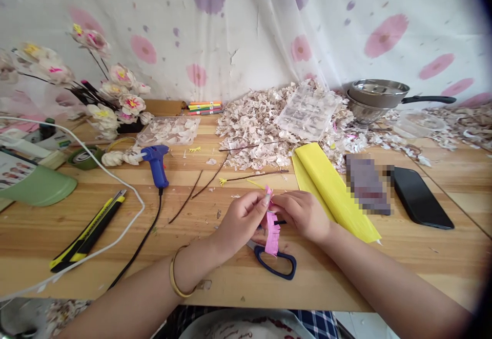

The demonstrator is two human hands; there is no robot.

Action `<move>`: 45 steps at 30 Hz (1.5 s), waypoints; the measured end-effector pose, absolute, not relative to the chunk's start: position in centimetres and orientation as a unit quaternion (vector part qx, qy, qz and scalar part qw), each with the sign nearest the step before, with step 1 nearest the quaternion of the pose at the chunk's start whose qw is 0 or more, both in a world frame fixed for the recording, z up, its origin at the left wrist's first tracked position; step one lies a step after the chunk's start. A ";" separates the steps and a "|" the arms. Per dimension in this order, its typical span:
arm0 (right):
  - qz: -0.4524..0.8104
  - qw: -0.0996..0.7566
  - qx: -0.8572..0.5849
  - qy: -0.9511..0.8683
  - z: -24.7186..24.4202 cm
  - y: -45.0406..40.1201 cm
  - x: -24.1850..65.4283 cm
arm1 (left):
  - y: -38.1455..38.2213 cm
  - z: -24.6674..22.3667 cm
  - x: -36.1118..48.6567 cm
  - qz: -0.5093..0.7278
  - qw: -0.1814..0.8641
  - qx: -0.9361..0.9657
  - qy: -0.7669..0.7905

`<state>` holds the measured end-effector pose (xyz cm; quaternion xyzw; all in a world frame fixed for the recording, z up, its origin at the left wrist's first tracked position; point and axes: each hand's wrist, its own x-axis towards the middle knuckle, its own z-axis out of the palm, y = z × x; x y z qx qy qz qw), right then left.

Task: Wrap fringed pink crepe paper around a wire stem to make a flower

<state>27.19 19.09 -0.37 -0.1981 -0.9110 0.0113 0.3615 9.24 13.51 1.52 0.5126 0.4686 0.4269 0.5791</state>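
My left hand (243,217) is closed in a pinch on a fringed pink crepe-paper strip (272,237), whose small end sticks up above the thumb. My right hand (302,213) meets it from the other side, its fingers pinched at the strip's upper part. The cut, fringed length hangs below both hands. Beneath it lie dark-blue-handled scissors (291,272), partly covered by the strip and my left hand. Just beyond the hands, a thin brown twig (253,176) with a yellow fringed tip rests on the table.
A yellow crepe-paper roll (326,185) and a black phone (421,198) lie to the right. On the left are a blue glue gun (157,165), a utility knife (88,231) and a white cable (130,188). Pale petals (253,124) are heaped behind, with a pan (378,93).
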 end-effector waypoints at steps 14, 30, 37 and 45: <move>0.045 0.386 -0.174 -0.905 -0.5 19.3 27.2 | 13.2 0.8 9.4 0.417 0.498 0.593 0.476; 0.017 0.389 -0.201 -0.899 0.1 18.8 26.7 | 13.0 1.0 10.1 0.433 0.544 0.530 0.486; -0.001 0.376 -0.199 -0.905 0.3 18.9 26.8 | 13.2 1.8 10.4 0.426 0.594 0.473 0.492; 0.049 0.376 -0.247 -0.892 0.1 18.4 26.6 | 13.0 1.0 9.9 0.415 0.503 0.579 0.490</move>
